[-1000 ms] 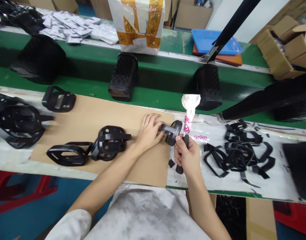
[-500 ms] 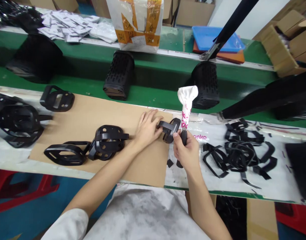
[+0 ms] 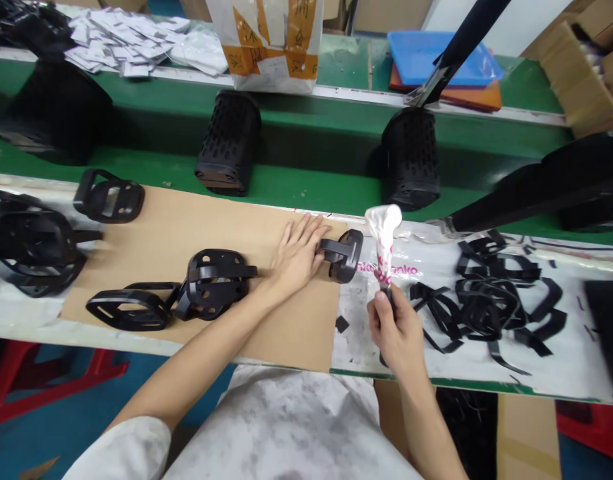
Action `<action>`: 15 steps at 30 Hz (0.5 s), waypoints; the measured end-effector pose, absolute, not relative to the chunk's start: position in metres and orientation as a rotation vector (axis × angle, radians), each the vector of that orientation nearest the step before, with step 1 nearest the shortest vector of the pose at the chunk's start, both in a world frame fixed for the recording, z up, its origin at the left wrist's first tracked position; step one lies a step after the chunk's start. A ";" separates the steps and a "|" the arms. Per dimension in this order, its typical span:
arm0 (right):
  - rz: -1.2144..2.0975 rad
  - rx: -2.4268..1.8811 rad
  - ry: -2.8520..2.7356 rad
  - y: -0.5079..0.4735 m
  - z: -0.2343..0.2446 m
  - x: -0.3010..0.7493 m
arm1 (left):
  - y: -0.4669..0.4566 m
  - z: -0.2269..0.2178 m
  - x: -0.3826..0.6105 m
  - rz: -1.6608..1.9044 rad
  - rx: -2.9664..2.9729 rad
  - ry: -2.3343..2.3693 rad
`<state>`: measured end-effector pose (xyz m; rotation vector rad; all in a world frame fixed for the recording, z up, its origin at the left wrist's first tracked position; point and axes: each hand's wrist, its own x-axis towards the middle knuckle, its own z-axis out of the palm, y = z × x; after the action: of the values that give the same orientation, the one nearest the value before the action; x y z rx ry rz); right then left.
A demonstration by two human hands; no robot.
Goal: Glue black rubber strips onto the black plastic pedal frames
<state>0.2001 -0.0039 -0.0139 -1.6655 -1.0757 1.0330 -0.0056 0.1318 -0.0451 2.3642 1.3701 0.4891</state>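
My left hand [image 3: 301, 250] lies flat on the cardboard sheet [image 3: 296, 340], fingers stretched out. Its thumb side is at the strap end of a black plastic pedal-like piece [image 3: 347, 257], which stands on edge at the sheet's right side. To the right, my right hand [image 3: 397, 327] is wrapped around the dark handle of a hammer [image 3: 384, 247]. A white wrapping with pink print covers its head and upper shaft. The hammer is held up, apart from the piece. Further left on the sheet lie two more strapped black pieces [image 3: 219, 283] [image 3: 131, 308].
Loose black straps [image 3: 491, 300] lie in a heap at right. More black pieces [image 3: 31, 240] are piled at left. Beyond the table edge, black perforated housings [image 3: 231, 143] stand on the green surface. A slanting black post [image 3: 511, 187] reaches in from the right.
My right hand has moved the hammer right and slightly toward me, away from the black piece. My left hand stays at about the same spot, fingers a little straighter.
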 end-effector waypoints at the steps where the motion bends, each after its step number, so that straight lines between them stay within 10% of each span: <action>1: 1.109 -1.692 -1.060 -0.017 -0.017 0.203 | 0.132 -0.045 -0.006 0.494 2.361 1.369; 15: 1.305 -1.751 -1.073 -0.062 -0.042 0.186 | 0.131 -0.049 -0.005 0.547 2.360 1.367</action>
<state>0.1857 -0.0622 -0.0421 -1.7509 -1.0732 1.3055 -0.0046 0.1311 -0.0485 2.3600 1.3675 0.5474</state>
